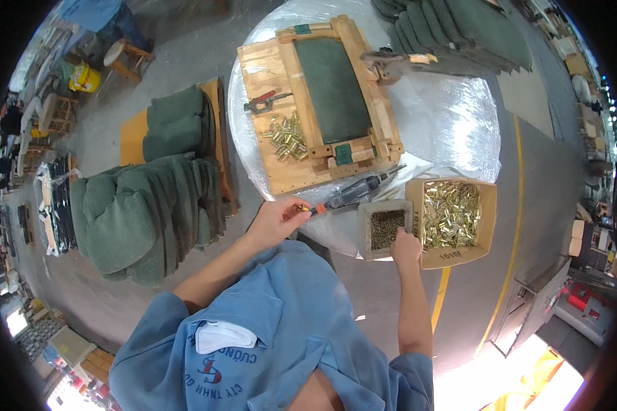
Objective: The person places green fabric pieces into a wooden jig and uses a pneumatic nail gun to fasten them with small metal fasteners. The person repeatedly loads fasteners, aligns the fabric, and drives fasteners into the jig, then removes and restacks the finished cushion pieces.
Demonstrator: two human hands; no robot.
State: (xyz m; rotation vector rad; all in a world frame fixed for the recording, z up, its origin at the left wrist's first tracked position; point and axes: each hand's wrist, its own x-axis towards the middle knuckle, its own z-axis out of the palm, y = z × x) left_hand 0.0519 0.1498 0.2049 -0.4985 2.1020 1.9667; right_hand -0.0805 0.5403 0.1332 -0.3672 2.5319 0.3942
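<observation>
My left hand [278, 218] is at the near edge of the round plastic-wrapped table [452, 123], fingers closed on a small brass piece next to the orange end of a dark power screwdriver [353, 193] that lies on the table. My right hand [406, 248] rests at the near rim of a small grey box of dark screws [385, 228], fingers curled down into it. Beside it stands a cardboard box of brass fittings [452, 214]. Further back lies a wooden jig [319, 103] holding a green padded panel, with a loose heap of brass fittings [288, 135] on it.
A red-handled toggle clamp [266, 101] sits on the jig's left part. Green cushions are stacked on the floor at left [144, 205] and beyond the table [452, 31]. A yellow floor line [511, 226] runs at right. Stools and clutter stand far left.
</observation>
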